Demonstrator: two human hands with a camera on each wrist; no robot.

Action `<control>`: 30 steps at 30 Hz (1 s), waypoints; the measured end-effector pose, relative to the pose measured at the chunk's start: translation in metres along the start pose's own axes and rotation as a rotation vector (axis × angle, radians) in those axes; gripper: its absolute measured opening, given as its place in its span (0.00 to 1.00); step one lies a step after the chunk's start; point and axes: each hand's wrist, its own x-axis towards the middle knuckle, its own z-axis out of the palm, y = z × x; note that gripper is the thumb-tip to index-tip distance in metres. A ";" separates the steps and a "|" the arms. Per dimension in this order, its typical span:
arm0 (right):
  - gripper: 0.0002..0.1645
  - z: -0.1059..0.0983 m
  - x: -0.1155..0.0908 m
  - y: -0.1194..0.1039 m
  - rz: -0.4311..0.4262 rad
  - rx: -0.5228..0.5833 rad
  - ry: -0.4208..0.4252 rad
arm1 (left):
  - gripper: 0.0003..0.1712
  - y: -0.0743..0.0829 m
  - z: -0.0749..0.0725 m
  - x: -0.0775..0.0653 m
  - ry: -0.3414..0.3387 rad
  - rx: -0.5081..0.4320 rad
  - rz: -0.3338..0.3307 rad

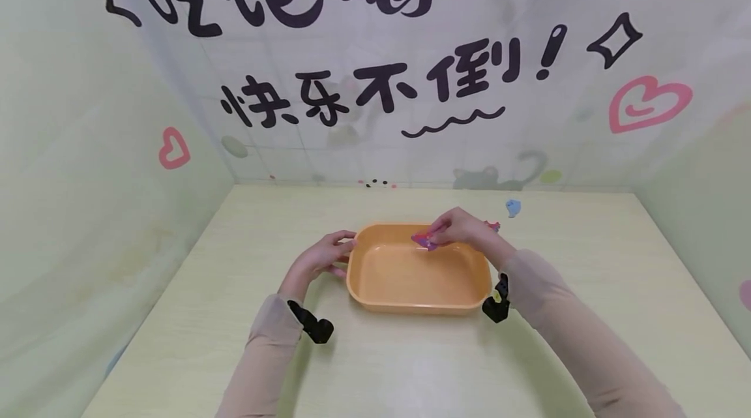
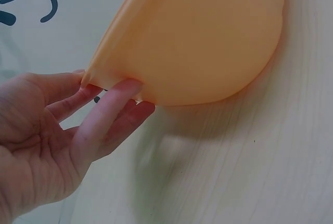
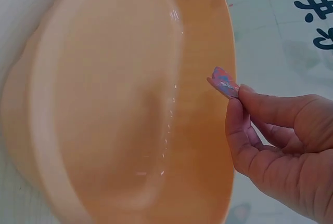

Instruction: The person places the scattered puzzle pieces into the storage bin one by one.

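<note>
An orange plastic basin (image 1: 419, 307) stands on the table. My left hand (image 1: 324, 255) holds its left end, with fingertips on the rim and the others against the outer wall, as the left wrist view shows. Over the far rim, on the right half, my right hand (image 1: 460, 227) pinches a small pink, purple and blue piece (image 3: 223, 82) between thumb and finger. Its exact kind cannot be told. The piece is above the basin's inner side, near the back wall. No other objects show inside the basin.
Behind the right hand a small red piece (image 1: 493, 226) is partly hidden. A small light-blue, whale-like piece (image 1: 513, 208) lies farther back on the pale wooden table (image 1: 610, 287). White printed cloth walls (image 1: 375, 157) stand at the back and sides.
</note>
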 end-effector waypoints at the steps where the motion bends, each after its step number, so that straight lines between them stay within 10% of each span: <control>1: 0.15 0.002 0.001 -0.001 -0.004 -0.006 -0.008 | 0.24 0.000 0.000 0.000 0.000 0.000 0.000; 21: 0.14 0.040 0.033 -0.025 -0.068 -0.119 -0.196 | 0.23 -0.003 0.002 0.002 0.021 -0.021 -0.006; 30: 0.10 0.080 0.155 0.053 -0.117 -0.184 -0.253 | 0.25 -0.002 0.001 0.001 0.020 0.003 0.010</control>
